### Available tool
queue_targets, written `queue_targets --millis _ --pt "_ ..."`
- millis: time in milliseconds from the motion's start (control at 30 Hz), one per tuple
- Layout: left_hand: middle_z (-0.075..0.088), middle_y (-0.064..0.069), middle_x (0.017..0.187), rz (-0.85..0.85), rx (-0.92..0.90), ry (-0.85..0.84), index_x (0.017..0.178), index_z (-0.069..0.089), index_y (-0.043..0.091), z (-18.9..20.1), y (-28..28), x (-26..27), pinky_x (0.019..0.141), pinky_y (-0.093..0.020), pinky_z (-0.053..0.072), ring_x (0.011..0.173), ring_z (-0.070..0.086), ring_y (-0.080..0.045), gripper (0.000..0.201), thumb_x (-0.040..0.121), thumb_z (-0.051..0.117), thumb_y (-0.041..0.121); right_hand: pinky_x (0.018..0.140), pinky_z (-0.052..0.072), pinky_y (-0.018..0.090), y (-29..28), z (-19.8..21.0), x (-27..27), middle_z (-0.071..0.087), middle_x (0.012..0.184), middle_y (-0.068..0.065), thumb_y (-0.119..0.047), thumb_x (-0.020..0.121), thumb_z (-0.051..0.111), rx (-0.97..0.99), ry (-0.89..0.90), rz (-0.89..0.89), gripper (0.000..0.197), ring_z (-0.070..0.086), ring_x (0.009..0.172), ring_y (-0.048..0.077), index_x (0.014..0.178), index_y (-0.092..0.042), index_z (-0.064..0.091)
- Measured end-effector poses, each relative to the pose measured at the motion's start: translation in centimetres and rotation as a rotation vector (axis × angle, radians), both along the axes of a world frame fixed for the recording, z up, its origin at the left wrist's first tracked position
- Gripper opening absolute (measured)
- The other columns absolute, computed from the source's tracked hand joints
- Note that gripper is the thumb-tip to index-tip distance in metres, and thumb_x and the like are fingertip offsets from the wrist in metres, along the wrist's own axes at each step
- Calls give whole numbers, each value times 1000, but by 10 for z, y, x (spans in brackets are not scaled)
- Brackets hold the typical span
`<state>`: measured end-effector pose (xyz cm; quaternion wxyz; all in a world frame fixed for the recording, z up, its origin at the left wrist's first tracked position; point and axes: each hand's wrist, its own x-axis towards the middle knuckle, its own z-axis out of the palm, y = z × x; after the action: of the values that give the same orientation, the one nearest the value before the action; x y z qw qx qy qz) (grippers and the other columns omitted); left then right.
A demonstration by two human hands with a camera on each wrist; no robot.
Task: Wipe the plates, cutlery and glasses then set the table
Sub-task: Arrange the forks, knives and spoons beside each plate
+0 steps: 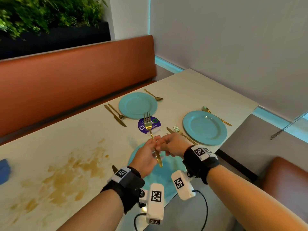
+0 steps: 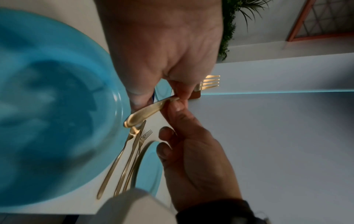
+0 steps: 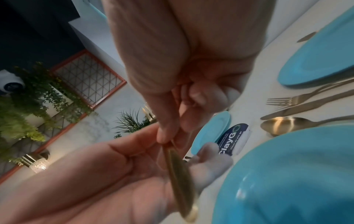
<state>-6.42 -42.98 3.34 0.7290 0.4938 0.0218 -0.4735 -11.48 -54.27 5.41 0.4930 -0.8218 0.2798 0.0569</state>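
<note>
Under both hands, mostly hidden by them and by the wrist cameras: a blue plate (image 1: 164, 170), only its rim and part of its well on show. Just left of the left wrist, a dark cutlery tip (image 1: 114, 169), too little visible to name. At the far left edge, a blue thing (image 1: 4, 170), cut off by the frame and not identifiable. Blurred in the right wrist view: the fork's handle end and the left fingers.

Held up between the hands: a gold fork (image 1: 150, 135), tines up and away, handle end down toward the plate. Left hand (image 1: 145, 157) with thumb and fingers curled round the handle; right hand (image 1: 173, 145) pinching the shaft between thumb and forefinger just above the left grip, other fingers tucked in.

Beyond the fingertips: a round purple sticker (image 1: 149, 125), partly covered by the fork's tines. Further out, a far plate (image 1: 138, 105) with fork and knife on its left and a spoon (image 1: 154, 95) on its right. Right of the right hand, another plate (image 1: 205, 127), with a knife and fork partly hidden behind that hand. Left of the left arm, a wide brown stain (image 1: 66, 174) on the table (image 1: 191, 87).
</note>
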Motion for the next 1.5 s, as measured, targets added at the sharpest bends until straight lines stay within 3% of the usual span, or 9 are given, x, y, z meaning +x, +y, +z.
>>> queue_targets --millis 100,233,367,433,533,767,933,1033,1500 --pt "63 -6 94 -36 7 -4 117 57 15 2 31 -11 81 -35 45 87 56 -19 27 102 36 21 39 32 18 31 -5 -14 60 67 10 -11 80 70 90 -24 -56 17 43 44 9 67 -21 64" --pt "53 -4 87 -65 178 -63 98 60 18 -4 82 -12 80 -33 39 81 48 -15 18 98 46 29 38 32 16 79 -11 -26 61 64 0 -6 80 67 20 27 -85 24 40 37 2 63 -22 62" --pt "56 -6 83 -14 473 -478 84 59 14 -17 141 6 81 -32 39 86 54 -26 24 98 43 27 47 43 12 117 -22 -41 61 69 -6 -12 82 67 -216 212 -10 12 49 55 6 72 -19 68" --pt "63 -7 100 -151 637 -805 98 63 12 -24 166 8 83 -27 40 102 57 -27 24 97 44 25 61 47 18 130 -31 -49 66 85 2 -16 84 63 -309 298 19 13 53 70 11 92 -10 72" --pt "67 -4 112 -461 723 -1185 106 67 13 -40 181 -2 86 -26 43 107 58 -22 26 96 44 20 74 45 22 140 -43 -58 69 103 8 -15 85 62 -360 358 -17 17 60 89 18 97 -7 71" --pt "32 -10 147 -1075 703 -1551 140 39 14 -84 168 -34 106 -40 37 137 31 -30 44 97 44 17 75 45 20 135 -55 -61 69 107 6 -14 84 62 -393 393 -72 17 62 101 19 97 -9 71" --pt "1 -5 161 -1178 732 -1632 151 11 11 -95 167 -32 119 -40 14 148 -1 -26 58 101 38 22 68 43 18 134 -68 -57 69 103 4 -13 84 61 -408 396 -63 15 58 87 14 95 -10 71" --pt "1 -6 161 -1246 755 -1659 151 9 12 -100 167 -29 120 -40 9 148 -3 -28 57 102 34 27 62 42 14 135 -75 -53 70 103 4 -13 84 61 -392 392 -47 14 58 86 14 94 -10 71" --pt "5 -3 161 -1214 749 -1637 151 14 16 -100 188 -25 119 -38 9 148 1 -25 55 102 29 34 84 53 27 154 -90 -28 70 104 7 -10 86 51 -438 427 36 24 64 97 23 98 -8 72"
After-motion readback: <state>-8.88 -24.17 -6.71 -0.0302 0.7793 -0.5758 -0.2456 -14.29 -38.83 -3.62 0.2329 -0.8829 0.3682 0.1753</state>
